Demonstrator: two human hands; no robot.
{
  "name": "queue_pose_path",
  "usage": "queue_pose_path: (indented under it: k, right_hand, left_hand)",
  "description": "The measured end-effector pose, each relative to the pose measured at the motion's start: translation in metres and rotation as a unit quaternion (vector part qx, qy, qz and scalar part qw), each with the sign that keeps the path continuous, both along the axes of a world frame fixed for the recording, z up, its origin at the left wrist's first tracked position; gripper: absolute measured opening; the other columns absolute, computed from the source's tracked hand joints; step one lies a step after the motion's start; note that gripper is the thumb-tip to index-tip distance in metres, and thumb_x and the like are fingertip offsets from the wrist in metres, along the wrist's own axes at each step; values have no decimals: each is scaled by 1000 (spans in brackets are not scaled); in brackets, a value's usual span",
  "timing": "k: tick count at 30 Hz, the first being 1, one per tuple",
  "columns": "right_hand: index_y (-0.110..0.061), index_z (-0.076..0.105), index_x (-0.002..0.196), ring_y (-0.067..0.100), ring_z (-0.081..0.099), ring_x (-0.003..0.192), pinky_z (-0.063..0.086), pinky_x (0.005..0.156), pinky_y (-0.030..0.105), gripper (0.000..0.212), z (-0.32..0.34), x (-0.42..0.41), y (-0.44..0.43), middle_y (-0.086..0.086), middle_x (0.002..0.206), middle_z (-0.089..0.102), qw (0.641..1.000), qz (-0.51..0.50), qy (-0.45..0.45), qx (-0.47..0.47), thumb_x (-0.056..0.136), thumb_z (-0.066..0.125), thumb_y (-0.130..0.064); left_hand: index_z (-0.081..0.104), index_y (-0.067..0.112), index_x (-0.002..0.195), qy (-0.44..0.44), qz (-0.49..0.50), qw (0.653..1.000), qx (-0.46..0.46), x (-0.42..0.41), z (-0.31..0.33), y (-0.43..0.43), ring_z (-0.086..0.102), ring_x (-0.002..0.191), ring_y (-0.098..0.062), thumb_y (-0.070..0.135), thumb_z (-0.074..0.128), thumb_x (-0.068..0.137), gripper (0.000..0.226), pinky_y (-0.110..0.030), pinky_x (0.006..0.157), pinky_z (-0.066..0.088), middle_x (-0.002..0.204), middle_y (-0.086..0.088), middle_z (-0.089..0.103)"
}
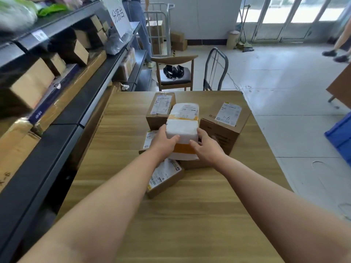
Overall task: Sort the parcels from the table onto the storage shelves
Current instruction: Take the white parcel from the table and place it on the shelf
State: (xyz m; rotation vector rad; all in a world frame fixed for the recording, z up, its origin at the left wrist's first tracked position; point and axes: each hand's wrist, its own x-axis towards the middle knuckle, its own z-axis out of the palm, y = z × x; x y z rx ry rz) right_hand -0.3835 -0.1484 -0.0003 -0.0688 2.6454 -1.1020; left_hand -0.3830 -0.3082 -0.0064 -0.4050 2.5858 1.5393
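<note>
A wood-grain table (190,215) with a dull sheen bears matt brown cardboard boxes (222,135) with white paper labels (228,113) and a parcel (183,128) in smooth white plastic wrap banded with yellow tape (185,149). Alongside, dark metal shelves (64,133); right, a blue plastic crate (340,135).

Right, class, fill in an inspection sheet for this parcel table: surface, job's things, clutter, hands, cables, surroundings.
Surface: wooden table, parcels clustered mid-table.
Job's things: white parcel atop cardboard boxes; storage shelves at left hold boxes.
Clutter: nothing seen.
Hands: left hand and right hand each grip the white parcel's near end.
Cables: thin cable on the floor behind the trolley.
Surroundings: chair, blue crate, people walking.
</note>
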Motion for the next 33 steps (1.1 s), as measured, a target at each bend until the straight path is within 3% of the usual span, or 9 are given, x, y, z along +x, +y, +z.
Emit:
queue_pose_path:
  k: [7, 14, 19, 25, 29, 33]
  right_hand:
    - [-27, 25, 150, 24, 53, 124, 46, 101, 45, 62, 7, 17, 7, 3, 146, 46, 999, 16, 28, -37, 96, 53, -37]
    - [-28, 33, 147, 22, 52, 124, 45, 102, 46, 57, 28, 57, 37, 1, 142, 50, 994, 33, 53, -92, 95, 54, -35]
    - [-29, 35, 145, 20, 50, 127, 43, 104, 45, 54, 35, 114, 77, 1, 144, 48, 990, 61, 50, -115, 95, 54, -32]
    - [-27, 39, 142, 17, 53, 124, 43, 105, 41, 51, 37, 199, 138, 0, 141, 52, 987, 94, 46, -125, 95, 55, -31]
    - [-24, 45, 136, 18, 56, 120, 45, 102, 39, 45, 27, 251, 173, 1, 135, 57, 988, 110, 36, -101, 93, 56, -32]
    - [-23, 53, 126, 17, 60, 112, 47, 98, 37, 36, 7, 297, 195, 2, 126, 62, 989, 118, 2, -90, 92, 58, -30]
  left_hand:
    - [31, 26, 148, 26, 34, 999, 11, 25, 4, -3, 47, 108, -15, 24, 57, 95, 59, -33, 89, 42, 118, 9, 45]
    - [36, 29, 143, 60, 76, 995, 24, 83, 27, 29, 54, 113, -22, 17, 57, 94, 55, -46, 98, 49, 128, 1, 55]
    - [33, 27, 148, 90, 100, 991, 4, 150, 35, 70, 52, 118, -19, 13, 60, 91, 64, -39, 101, 46, 126, 6, 51]
    - [30, 25, 149, 88, 133, 987, 21, 244, 33, 131, 50, 122, -22, 11, 59, 92, 66, -42, 103, 45, 137, -3, 51]
    - [33, 25, 148, 89, 145, 985, 25, 307, 23, 167, 51, 116, -18, 8, 59, 91, 65, -31, 95, 45, 131, 1, 53]
    - [35, 25, 146, 47, 170, 984, 28, 360, 0, 185, 53, 117, -19, 8, 59, 90, 63, -38, 101, 45, 127, 3, 54]
